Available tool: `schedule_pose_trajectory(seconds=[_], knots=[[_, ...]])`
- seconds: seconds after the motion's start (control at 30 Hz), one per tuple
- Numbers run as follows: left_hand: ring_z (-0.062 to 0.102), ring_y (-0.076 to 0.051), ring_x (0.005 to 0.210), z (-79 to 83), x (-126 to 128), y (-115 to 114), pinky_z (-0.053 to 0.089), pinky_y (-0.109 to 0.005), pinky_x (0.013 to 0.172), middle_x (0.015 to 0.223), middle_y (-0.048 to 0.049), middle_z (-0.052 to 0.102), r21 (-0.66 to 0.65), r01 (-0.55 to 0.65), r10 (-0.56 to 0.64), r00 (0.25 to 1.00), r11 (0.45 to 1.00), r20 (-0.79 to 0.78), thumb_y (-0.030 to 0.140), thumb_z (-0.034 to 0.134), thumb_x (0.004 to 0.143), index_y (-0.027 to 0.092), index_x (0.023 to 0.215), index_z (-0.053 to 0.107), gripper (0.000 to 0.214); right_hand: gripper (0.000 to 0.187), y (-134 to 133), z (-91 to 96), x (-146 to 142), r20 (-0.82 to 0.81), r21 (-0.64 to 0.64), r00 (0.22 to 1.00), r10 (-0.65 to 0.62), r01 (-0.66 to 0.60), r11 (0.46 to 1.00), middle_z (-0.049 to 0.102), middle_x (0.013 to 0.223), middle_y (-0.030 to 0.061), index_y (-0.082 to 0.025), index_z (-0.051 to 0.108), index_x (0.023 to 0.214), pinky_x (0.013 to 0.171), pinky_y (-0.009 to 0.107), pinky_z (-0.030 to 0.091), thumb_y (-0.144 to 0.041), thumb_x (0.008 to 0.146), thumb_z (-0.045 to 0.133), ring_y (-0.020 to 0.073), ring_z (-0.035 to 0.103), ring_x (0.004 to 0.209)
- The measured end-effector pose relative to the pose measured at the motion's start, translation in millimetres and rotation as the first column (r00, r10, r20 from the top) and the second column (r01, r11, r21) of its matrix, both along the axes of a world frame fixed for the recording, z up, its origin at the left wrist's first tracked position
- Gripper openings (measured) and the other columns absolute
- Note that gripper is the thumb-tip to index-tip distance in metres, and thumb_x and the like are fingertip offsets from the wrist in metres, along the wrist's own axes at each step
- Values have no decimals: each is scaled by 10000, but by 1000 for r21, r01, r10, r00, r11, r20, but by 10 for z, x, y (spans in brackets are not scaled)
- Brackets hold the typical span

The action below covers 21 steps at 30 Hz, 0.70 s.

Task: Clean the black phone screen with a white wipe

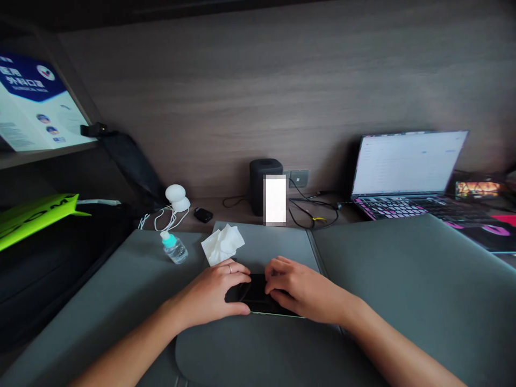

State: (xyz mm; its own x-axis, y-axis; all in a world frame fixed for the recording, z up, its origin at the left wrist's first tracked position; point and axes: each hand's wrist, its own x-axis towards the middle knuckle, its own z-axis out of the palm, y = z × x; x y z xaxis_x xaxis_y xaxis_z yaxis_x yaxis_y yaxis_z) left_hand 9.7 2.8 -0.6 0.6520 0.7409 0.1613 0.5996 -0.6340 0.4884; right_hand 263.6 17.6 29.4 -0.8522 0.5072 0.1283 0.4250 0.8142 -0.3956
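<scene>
If part-full, bottle near left hand.

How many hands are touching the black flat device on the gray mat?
2. The left hand holds the left end of the black flat device; the right hand rests on its right part. No other hand is in view.

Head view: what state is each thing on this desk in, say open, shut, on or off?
Silver laptop with pink-lit keyboard: open, screen lit.
Small clear bottle with teal cap: cap on.
White paper tissue: crumpled.
Flat black device: lying flat, left hand and right hand gripping its ends.
</scene>
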Motion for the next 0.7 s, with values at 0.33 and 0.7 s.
schedule_pose_trajectory(seconds=[0.33,0.7], knots=[[582,-267,1150,11,9,-6,488,-424,990,1247,-60,644,-5,1,-1,1000,1000,1,325,784,773,251,1192,656,444,210,10,-8,6,21,-9,1000,-1,1,1000,594,906,60,-170,723,889,826,304,460,-130,921,519,176,565,882],[573,-254,1165,17,8,-5,483,-406,996,1259,-44,640,-14,3,-3,1000,1000,-5,307,792,771,256,1164,648,421,222,39,40,77,68,-17,994,-82,83,996,623,833,31,-166,679,828,731,277,447,-134,933,486,151,593,773]])
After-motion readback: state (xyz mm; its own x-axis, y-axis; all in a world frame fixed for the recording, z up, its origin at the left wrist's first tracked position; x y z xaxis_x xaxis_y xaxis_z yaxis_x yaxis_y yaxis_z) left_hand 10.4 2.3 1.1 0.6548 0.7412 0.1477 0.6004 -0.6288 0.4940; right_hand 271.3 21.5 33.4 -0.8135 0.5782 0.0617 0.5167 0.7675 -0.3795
